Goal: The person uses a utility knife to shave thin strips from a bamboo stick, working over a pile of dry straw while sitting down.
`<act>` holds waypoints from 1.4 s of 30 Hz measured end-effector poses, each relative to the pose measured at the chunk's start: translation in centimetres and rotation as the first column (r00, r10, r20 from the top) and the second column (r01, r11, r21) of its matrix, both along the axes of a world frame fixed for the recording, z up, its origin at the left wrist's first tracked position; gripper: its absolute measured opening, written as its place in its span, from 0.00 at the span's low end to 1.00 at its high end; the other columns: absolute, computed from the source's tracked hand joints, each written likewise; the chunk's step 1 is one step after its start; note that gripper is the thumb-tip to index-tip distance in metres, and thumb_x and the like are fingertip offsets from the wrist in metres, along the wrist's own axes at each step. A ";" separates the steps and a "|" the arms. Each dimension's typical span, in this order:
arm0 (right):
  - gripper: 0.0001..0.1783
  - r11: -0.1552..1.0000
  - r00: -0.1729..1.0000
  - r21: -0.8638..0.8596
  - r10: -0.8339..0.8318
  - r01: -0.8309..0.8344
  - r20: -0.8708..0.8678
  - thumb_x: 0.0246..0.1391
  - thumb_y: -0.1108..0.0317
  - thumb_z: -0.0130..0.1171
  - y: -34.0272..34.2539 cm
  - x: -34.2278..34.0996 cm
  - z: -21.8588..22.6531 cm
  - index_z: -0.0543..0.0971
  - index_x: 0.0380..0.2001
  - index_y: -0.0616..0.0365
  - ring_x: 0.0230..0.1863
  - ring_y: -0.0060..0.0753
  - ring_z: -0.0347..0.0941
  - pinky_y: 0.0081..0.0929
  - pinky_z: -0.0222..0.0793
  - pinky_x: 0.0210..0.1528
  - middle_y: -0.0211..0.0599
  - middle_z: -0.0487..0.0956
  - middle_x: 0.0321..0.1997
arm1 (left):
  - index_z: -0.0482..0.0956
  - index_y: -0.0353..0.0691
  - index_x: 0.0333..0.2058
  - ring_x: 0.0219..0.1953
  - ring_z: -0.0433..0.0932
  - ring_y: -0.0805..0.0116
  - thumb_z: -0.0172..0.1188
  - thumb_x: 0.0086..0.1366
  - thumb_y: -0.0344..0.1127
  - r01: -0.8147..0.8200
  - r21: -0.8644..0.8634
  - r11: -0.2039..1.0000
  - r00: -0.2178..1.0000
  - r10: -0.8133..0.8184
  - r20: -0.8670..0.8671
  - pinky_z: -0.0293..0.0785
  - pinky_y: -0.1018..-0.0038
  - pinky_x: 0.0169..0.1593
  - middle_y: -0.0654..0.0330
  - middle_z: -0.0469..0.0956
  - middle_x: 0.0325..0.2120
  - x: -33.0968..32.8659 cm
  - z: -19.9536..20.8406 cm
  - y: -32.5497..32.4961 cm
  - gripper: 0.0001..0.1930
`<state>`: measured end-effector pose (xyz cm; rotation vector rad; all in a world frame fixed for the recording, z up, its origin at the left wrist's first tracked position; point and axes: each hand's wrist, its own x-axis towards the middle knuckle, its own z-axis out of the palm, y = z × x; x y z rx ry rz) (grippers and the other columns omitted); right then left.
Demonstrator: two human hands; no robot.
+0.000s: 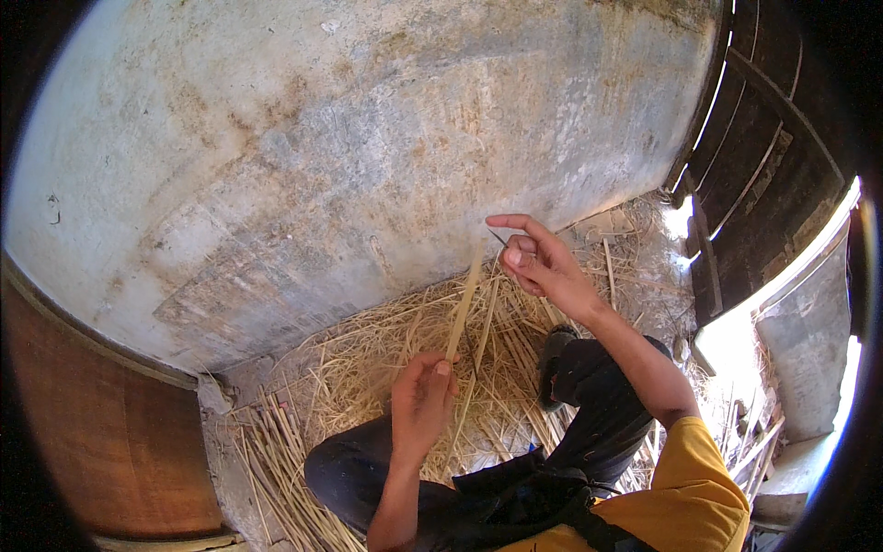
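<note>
Above the straw (359, 351) on the floor (215, 460), a pale flat strip (464, 308) rises, tilted slightly right, from the left hand (421, 403) toward the right hand (544, 267). Steady work probably calls for a firm, low pinch, with the thin dark tool (497, 237) kept clear of the holding thumb. The left thumb and fingers clamp the strip; the right hand, higher, pinches the tool, forefinger extended.

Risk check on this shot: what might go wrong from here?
The slim dark tool in the bare right hand might nick that hand if sharp; its edge is too small to judge. The flat pale-yellow strip, rising free above the bare left hand, could whip or bend. Loose straw-coloured litter might tangle or slide underfoot.
</note>
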<state>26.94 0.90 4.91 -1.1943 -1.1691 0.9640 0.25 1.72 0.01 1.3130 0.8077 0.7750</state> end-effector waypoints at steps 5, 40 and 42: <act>0.16 0.998 0.995 0.015 -0.055 0.054 0.083 0.67 0.60 0.62 0.5 -0.2 -1.3 0.79 0.51 0.57 0.22 0.11 0.60 0.16 0.52 0.23 0.25 0.78 0.28 | 0.80 0.37 0.45 0.29 0.76 0.76 0.58 0.74 0.31 -0.003 0.162 0.987 0.979 0.036 -0.200 0.71 0.76 0.34 0.62 0.79 0.27 0.1 -0.6 0.3 0.06; 0.20 0.937 0.965 -0.263 0.187 -0.231 -0.181 0.65 0.59 0.62 -0.5 -5.5 -2.8 0.77 0.55 0.56 0.28 0.10 0.66 0.14 0.59 0.27 0.25 0.79 0.35 | 0.75 0.33 0.51 0.32 0.81 0.69 0.49 0.79 0.35 -0.148 0.129 0.981 0.970 0.119 0.211 0.79 0.71 0.39 0.61 0.75 0.28 -1.4 0.7 0.7 0.12; 0.20 0.946 0.958 -0.204 0.216 -0.253 -0.187 0.67 0.59 0.61 -0.4 -4.7 -2.6 0.78 0.58 0.55 0.36 0.13 0.71 0.18 0.67 0.36 0.25 0.80 0.38 | 0.75 0.33 0.52 0.29 0.80 0.70 0.50 0.79 0.35 -0.078 0.081 0.994 0.980 0.061 0.192 0.79 0.72 0.35 0.62 0.74 0.27 -1.4 0.9 0.4 0.13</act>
